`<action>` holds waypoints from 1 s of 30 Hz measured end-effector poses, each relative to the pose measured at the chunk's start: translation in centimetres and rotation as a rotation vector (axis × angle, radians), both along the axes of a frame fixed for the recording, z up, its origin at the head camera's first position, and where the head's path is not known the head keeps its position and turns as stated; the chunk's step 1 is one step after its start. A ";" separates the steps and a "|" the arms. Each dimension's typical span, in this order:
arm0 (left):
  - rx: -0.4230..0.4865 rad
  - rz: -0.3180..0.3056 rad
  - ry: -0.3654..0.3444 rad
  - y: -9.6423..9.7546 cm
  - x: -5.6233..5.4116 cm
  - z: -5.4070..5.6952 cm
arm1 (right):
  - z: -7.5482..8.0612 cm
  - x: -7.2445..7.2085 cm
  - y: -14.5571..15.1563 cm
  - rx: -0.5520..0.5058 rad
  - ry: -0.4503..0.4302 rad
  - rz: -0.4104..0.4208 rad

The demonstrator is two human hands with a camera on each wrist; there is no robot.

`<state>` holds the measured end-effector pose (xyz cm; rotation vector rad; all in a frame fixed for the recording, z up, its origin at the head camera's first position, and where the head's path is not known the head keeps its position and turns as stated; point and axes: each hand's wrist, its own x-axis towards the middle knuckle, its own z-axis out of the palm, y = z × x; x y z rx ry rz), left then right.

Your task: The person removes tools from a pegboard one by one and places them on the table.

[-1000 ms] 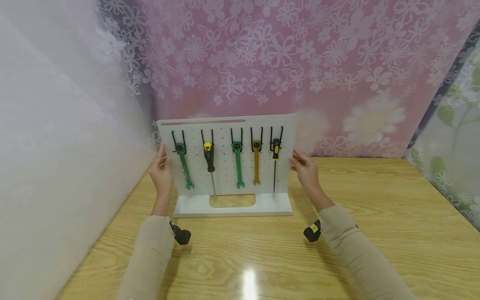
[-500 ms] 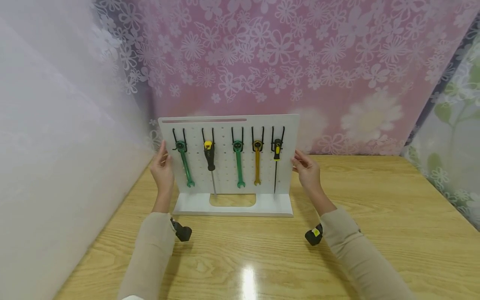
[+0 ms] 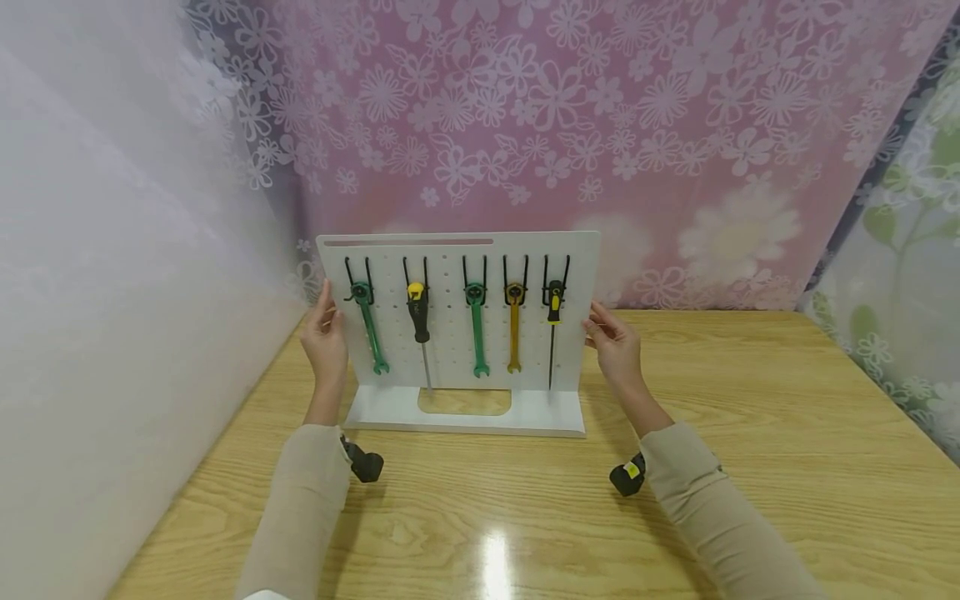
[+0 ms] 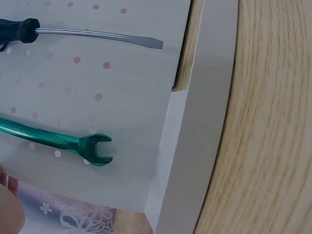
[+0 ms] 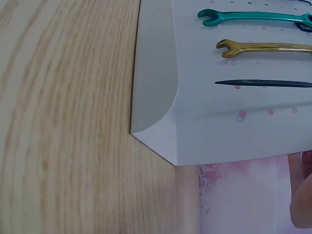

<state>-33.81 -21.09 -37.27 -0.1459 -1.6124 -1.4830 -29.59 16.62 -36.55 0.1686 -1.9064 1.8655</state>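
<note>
A white pegboard (image 3: pixel 450 350) stands upright on its base on the wooden table. My left hand (image 3: pixel 325 346) grips its left side edge, and my right hand (image 3: pixel 618 346) holds the right side edge. Some fingertips are hidden behind the panel. Black hooks carry several tools in a row: a green wrench (image 3: pixel 371 333), a black-and-yellow screwdriver (image 3: pixel 420 321), a second green wrench (image 3: pixel 477 333), a gold wrench (image 3: pixel 513 333) and a thin screwdriver (image 3: pixel 554 304). Up close in the left wrist view, the screwdriver's flat tip (image 4: pixel 148 42) hangs beside the green wrench's open end (image 4: pixel 95 148).
The wooden table (image 3: pixel 750 433) extends in front of the board and to its right. A pink flowered curtain (image 3: pixel 480 108) hangs behind, and a pale wall (image 3: pixel 135 250) borders the left side. Each wrist bears a black camera (image 3: pixel 363 462).
The pegboard has turned slightly, its right end coming a little nearer. Both hands have stayed on its side edges, and the tools still hang from their hooks.
</note>
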 end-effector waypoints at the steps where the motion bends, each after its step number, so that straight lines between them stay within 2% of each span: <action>1: 0.000 -0.004 0.001 0.0 0.0 0.0 | 0.0 0.0 0.0 0.001 0.004 0.000; 5: 0.001 0.001 0.000 0.0 -0.1 -0.1 | -0.1 0.0 -0.1 -0.004 0.034 -0.012; 7: -0.002 0.017 -0.008 -0.1 -0.4 -0.4 | -0.2 0.0 -0.1 0.004 0.052 -0.029; 10: -0.016 0.046 -0.028 0.0 -0.3 -0.4 | -0.8 -0.3 0.0 0.027 0.078 -0.043; 15: -0.047 0.064 -0.070 0.1 -0.1 -0.2 | -1.8 -1.2 0.6 0.130 0.094 -0.075; 20: -0.065 0.055 -0.123 0.0 0.5 0.2 | -1.6 -1.0 0.5 0.232 0.110 -0.130; 22: -0.070 0.035 -0.136 0.0 0.9 0.5 | -1.4 -0.6 0.5 0.253 0.121 -0.152; 26: -0.074 0.000 -0.167 0.8 2.8 1.9 | -0.8 0.8 0.4 0.219 0.153 -0.163; 30: -0.052 0.008 -0.197 1.3 4.4 2.7 | 0.7 2.7 -0.4 0.121 0.188 -0.094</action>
